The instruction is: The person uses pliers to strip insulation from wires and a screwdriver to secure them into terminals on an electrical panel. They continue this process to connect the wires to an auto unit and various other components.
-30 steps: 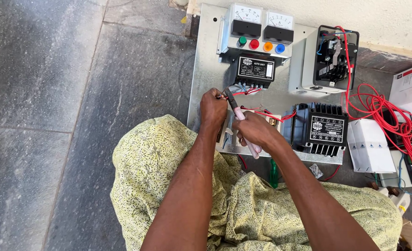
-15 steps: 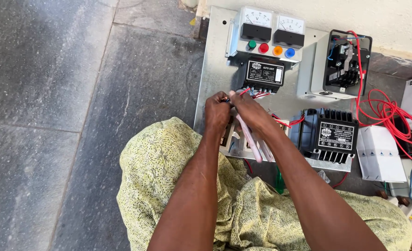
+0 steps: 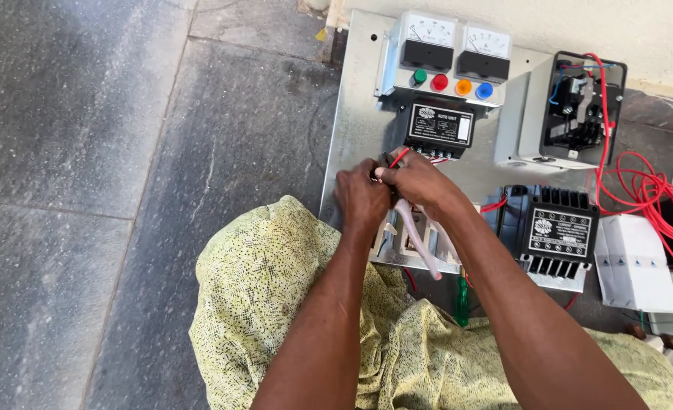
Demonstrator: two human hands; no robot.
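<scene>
Looking down, head view: a person sits on a grey stone floor (image 3: 124, 152) with a yellow patterned cloth (image 3: 275, 304) over the lap, both forearms reaching to a metal panel (image 3: 359, 114) that lies flat on the floor.
Left hand (image 3: 363, 199): closed, fingers curled around thin red wires (image 3: 399, 157) just below the small black unit (image 3: 440, 129); it touches the right hand.
Right hand (image 3: 420, 181): closed around pale pink-handled pliers (image 3: 420, 243); the handles stick out below the palm toward the person, and the tool's head is hidden between the two hands.
Red wires: a short stretch rises from between the hands to the lower edge of the small black unit.
Panel, far edge: two white dial meters (image 3: 458, 38) side by side, with green, red, orange and blue round buttons (image 3: 452, 81) in a row under them.
Panel, right side: an open grey box (image 3: 572, 110) with black parts inside, and nearer the person a black finned block (image 3: 556, 235).
Beside the panel: a loose coil of red cable (image 3: 655, 197) and a white box (image 3: 636, 262), well apart from the hands.
Near the lap: a green-handled screwdriver (image 3: 463, 300) lies just beside the right forearm.
</scene>
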